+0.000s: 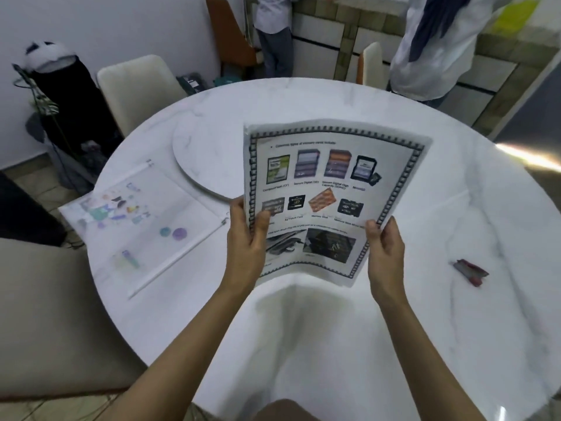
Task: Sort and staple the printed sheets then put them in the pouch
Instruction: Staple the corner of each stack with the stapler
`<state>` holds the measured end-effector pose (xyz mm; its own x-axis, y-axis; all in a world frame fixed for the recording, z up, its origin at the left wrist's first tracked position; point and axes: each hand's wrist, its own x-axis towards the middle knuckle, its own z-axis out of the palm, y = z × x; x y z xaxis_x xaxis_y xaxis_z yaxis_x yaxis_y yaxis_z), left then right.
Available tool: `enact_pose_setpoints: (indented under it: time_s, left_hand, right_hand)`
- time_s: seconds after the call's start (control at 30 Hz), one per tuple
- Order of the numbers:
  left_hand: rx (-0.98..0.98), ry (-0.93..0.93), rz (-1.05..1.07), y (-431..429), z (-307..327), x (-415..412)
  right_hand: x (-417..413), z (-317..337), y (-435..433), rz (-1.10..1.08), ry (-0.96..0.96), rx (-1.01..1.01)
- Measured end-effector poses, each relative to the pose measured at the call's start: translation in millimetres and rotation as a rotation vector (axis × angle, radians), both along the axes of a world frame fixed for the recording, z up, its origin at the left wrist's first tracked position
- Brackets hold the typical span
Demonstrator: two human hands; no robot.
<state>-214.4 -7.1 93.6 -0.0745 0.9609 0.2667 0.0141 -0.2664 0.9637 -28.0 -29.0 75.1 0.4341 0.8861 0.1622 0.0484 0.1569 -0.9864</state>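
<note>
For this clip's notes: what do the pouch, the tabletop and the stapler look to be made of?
Pouch: soft translucent plastic, frosted; it looks hazy and see-through, with a zip strip along its edge.
Tabletop: white marble or a marble-look slab, glossy; grey veins and a bright light reflection.
Stapler: red with grey parts, probably plastic and metal; too blurred to be sure.

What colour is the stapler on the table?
Dark red and grey stapler, right of the printed sheets; head view shows it.
</note>
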Motion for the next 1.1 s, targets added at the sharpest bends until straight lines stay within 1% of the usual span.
enact_pose_setpoints:
  time_s: [0.1, 0.23, 0.3, 0.4, 0.47, 0.53, 0.6, 0.67, 0.77, 0.93, 1.03, 1.1]
  left_hand:
    - [-0.083, -0.043, 0.009, -10, -24, -3]
    - [-0.256, 0.023, -0.012, -23, -59, -10]
    - [-0.287, 0.046, -0.008, -25, -62, -10]
    - [-0.306, 0.12, 0.016, -19, -56, -8]
    - [-0.337, 0.217, 0.045, -13, -57, -8]
    - [-0.401, 0.336, 0.048, -10, -64, -9]
    - [-0.492, 0.412, 0.026, -11, -76, -10]
    - [-0.584, 0.414, 0.006, -16, -85, -11]
    - [-0.661, 0.402, -0.016, -23, -99, -15]
    - [-0.704, 0.429, 0.018, -24, -108, -30]
    - [-0.649, 0.456, 0.059, -23, -110, -52]
    - [-0.607, 0.465, 0.113, -22, -109, -72]
  right_hand:
    - [0, -23, -12, 0.063, 0.003, -0.03]
    - [-4, -54, -25, 0.119, -0.008, -0.13]
    - [-5, -54, -23, 0.097, -0.04, -0.152]
    - [0, -48, -16, 0.041, -0.116, -0.189]
    - [5, -48, -12, -0.001, -0.202, -0.245]
    - [10, -54, -10, -0.039, -0.31, -0.324]
    - [13, -62, -9, -0.06, -0.396, -0.42]
    - [14, -73, -10, -0.062, -0.436, -0.509]
    - [17, -87, -18, -0.079, -0.45, -0.593]
    - [26, -103, -27, -0.128, -0.577, -0.629]
    - [24, -101, -20, -0.134, -0.701, -0.592]
    - [16, -95, -9, -0.092, -0.754, -0.555]
